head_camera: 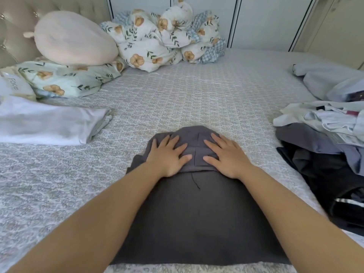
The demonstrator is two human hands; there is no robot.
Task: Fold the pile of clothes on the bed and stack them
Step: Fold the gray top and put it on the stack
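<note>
Left hand (169, 154) and right hand (226, 154) spread flat, pressing grey garment (197, 213), lengthwise away

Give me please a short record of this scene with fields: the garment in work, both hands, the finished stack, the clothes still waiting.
garment: dark grey cloth garment, flat on the patterned grey bedspread, far end folded back
left hand: open, pressing the fold
right hand: open, pressing the fold
stack: folded white clothes, on the left
waiting: unfolded pile of mixed clothes, on the right
</note>
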